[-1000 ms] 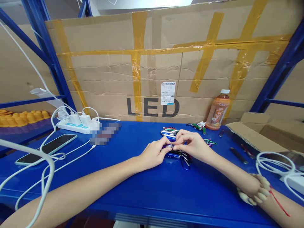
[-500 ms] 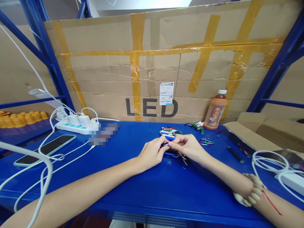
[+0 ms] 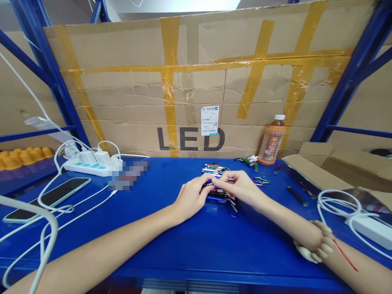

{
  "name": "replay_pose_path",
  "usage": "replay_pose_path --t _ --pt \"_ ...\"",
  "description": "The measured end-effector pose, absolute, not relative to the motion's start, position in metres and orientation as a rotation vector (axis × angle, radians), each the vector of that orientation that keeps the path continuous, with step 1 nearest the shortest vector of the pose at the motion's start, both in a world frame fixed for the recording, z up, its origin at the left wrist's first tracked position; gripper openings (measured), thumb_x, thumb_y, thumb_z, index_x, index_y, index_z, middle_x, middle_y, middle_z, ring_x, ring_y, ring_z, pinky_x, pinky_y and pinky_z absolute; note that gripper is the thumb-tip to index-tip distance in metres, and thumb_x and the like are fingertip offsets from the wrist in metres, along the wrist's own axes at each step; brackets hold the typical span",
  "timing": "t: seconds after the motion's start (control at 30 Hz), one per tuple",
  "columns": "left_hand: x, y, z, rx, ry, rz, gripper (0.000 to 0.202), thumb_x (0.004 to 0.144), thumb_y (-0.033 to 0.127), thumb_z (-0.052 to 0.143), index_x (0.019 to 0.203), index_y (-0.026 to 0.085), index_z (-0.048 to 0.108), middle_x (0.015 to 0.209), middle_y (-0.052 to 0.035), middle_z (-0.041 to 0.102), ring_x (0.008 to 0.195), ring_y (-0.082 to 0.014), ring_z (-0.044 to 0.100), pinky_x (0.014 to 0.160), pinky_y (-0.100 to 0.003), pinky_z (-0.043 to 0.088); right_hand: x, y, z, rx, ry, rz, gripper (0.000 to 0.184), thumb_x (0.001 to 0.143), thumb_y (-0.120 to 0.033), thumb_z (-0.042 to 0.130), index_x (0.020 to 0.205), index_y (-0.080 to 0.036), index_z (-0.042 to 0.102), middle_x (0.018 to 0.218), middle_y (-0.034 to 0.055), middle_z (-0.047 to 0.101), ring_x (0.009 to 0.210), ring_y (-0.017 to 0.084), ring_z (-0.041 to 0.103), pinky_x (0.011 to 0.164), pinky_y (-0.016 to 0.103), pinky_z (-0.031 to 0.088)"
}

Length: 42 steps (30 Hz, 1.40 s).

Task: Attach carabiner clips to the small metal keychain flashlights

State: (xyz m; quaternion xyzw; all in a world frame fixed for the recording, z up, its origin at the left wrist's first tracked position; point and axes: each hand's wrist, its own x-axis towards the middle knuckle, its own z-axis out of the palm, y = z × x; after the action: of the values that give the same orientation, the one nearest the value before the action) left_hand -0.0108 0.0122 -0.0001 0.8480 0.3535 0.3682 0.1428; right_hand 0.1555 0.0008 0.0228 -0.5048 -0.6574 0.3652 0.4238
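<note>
My left hand (image 3: pixel 191 197) and my right hand (image 3: pixel 239 187) meet over a pile of small coloured pen-like sticks (image 3: pixel 216 170) on the blue table (image 3: pixel 190 241). Both hands pinch the same small metallic stick (image 3: pixel 211 184) between thumbs and fingertips, left hand on its left end, right hand on its right end. More sticks lie under and just behind the hands (image 3: pixel 225 198). A beaded bracelet (image 3: pixel 315 243) and a red thread sit on my right wrist.
A taped cardboard box marked LED (image 3: pixel 196 94) walls the back. An orange drink bottle (image 3: pixel 271 141) stands at right, an open carton (image 3: pixel 333 167) beyond it. Power strip with chargers (image 3: pixel 92 163), a phone (image 3: pixel 45 198) and white cables lie left; another white cable (image 3: pixel 339 204) right.
The hands stay joined on the small stick, fingers shifting slightly. The view has swung a little to the right, so everything sits further left in frame.
</note>
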Motion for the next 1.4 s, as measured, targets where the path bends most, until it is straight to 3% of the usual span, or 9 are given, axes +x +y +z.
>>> replay_pose_path --t 0.2,0.4,0.7,0.97,1.4 --pt "-0.01 0.014 0.001 2.34 1.032 1.058 0.022 0.09 0.028 0.04 0.107 0.025 0.053 0.096 0.0004 0.067 0.088 -0.0167 0.062 0.067 -0.024 0.044 0.163 0.007 0.024 -1.188 -1.757 0.498 0.037 0.057 -0.046 0.073 0.075 -0.015 0.07 0.067 0.0022 0.061 0.045 0.006 0.041 0.042 0.02 0.033" --pt "-0.011 0.013 0.004 2.361 1.039 1.062 0.024 0.091 0.029 0.038 0.107 0.024 0.055 0.092 -0.0003 0.067 0.087 -0.0169 0.061 0.069 -0.024 0.043 0.166 0.008 0.027 -0.98 -1.836 0.645 0.028 0.065 -0.042 0.068 0.077 -0.017 0.073 0.08 0.0064 0.063 0.055 0.009 0.053 0.043 0.02 0.04" --pt "-0.011 0.014 0.001 2.457 0.996 1.055 0.025 0.092 0.027 0.035 0.107 0.023 0.054 0.099 -0.0024 0.065 0.09 -0.0172 0.06 0.076 -0.027 0.044 0.171 0.012 0.028 -0.962 -1.836 0.628 0.022 0.059 -0.035 0.075 0.068 -0.015 0.071 0.076 0.0051 0.061 0.054 0.007 0.051 0.043 0.02 0.039" --pt "-0.014 0.011 0.0 2.61 0.988 0.955 0.017 0.092 0.025 0.036 0.095 0.021 0.051 0.095 -0.0027 0.064 0.09 -0.0179 0.06 0.075 -0.028 0.045 0.17 0.012 0.017 -0.847 -1.8 0.915 0.02 0.06 -0.03 0.076 0.057 -0.014 0.064 0.066 -0.0013 0.051 0.04 0.004 0.047 0.035 0.019 0.039" --pt "-0.013 0.011 0.0 2.63 0.987 0.876 0.01 0.09 0.024 0.038 0.089 0.019 0.046 0.098 -0.0055 0.064 0.091 -0.0203 0.061 0.075 -0.031 0.047 0.171 0.011 0.013 -0.816 -2.009 0.428 0.03 0.07 -0.035 0.068 0.052 -0.014 0.058 0.055 0.0013 0.05 0.054 0.01 0.045 0.048 0.023 0.034"
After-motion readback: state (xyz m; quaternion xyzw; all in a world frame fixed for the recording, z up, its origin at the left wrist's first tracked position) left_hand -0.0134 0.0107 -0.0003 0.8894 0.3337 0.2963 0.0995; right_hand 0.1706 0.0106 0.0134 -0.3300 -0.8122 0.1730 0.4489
